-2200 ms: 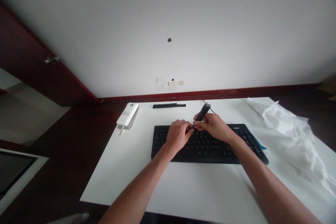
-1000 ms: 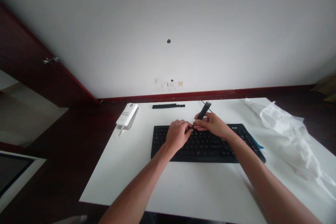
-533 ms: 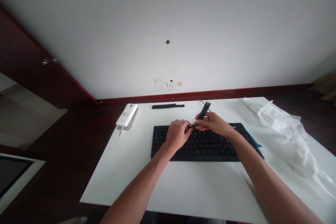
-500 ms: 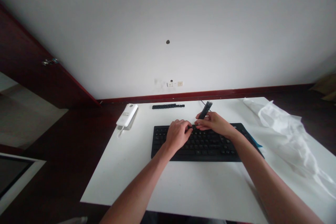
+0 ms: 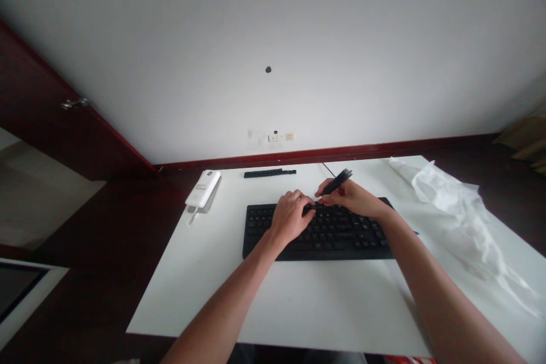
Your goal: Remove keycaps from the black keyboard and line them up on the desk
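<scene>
A black keyboard [image 5: 341,244] lies flat on the white table, with both hands over its upper edge. My left hand [image 5: 291,216] is at the top rows, thumb and forefinger curled together at a small dark spot; what they pinch, if anything, cannot be made out. Closed around a black pen-shaped tool [image 5: 338,181], my right hand [image 5: 350,199] is just to the right. The tool leans to the right, its greyish end up and its lower end hidden near the left fingertips. Toward the back of the table, small black keycaps [image 5: 268,173] stand in a row.
A white power bank [image 5: 203,189] with a short cable lies at the table's left. Crumpled white wrapping [image 5: 464,213] covers part of the right side. A dark cable [image 5: 328,169] runs off the back edge of the white table [image 5: 205,290], with the wall beyond.
The black tool has tipped over to the right in my right hand. My left hand stays at the keyboard's top edge. The whole view has shifted slightly.
</scene>
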{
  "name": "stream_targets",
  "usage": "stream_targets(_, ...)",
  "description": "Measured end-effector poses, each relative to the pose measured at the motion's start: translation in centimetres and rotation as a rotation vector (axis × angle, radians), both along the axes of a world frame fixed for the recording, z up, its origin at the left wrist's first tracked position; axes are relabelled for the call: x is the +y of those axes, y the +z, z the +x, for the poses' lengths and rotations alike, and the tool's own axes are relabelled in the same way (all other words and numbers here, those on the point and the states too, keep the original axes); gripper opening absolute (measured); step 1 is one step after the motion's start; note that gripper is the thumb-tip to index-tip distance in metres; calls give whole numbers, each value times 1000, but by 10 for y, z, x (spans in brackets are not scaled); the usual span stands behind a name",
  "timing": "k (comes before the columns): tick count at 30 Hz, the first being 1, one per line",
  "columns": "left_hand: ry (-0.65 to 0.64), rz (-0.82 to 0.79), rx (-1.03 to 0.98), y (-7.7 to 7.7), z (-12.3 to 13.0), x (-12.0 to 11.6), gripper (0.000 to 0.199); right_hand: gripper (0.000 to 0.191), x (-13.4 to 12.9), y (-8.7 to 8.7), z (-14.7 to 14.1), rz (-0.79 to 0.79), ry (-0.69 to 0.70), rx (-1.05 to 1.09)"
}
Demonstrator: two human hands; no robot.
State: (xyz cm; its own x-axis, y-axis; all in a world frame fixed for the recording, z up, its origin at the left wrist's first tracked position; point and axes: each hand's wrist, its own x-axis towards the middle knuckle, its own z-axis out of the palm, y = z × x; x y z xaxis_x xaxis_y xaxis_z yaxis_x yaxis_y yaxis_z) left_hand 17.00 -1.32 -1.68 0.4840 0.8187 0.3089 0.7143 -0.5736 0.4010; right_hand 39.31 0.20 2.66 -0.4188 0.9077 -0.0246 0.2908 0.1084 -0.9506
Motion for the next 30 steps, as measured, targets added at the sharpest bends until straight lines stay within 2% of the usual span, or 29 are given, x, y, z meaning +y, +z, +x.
stream_targets(7, -25, -18, -37, 0, 0, 0, 9, 25, 0, -3, 1, 60, 33, -59)
stream_targets(17, -29, 13, 12, 2, 1, -1, 8, 24, -6, 12, -5, 115, 44, -93)
stream_targets(25, 1, 42, 49, 1, 3, -4, 11, 18, -7, 10, -8, 140, 13, -148)
stream_targets(30, -25, 14, 10, 0, 1, -2, 9, 16, -9, 12, -8, 132, 25, -148)
